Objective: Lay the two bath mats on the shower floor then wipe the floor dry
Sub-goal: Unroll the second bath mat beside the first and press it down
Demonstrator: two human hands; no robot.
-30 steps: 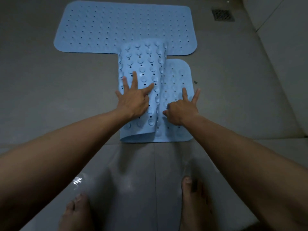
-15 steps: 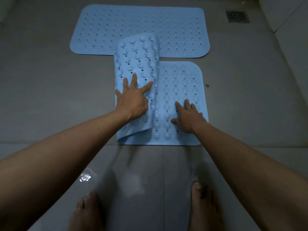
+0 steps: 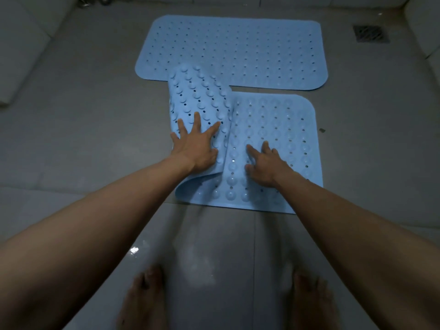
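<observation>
Two mats on floor (image 3: 71,129): far mat (image 3: 238,48) flat, near mat (image 3: 273,129) half folded (suction cups up). Left hand (image 3: 194,148) splayed flat on fold; right hand (image 3: 264,163) presses flat part, fingers loosely bent.

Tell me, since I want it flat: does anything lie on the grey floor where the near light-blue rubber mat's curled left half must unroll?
Nothing visible: the grey floor left of the near light-blue rubber mat shows bare. The left hand rests on the curl.
</observation>
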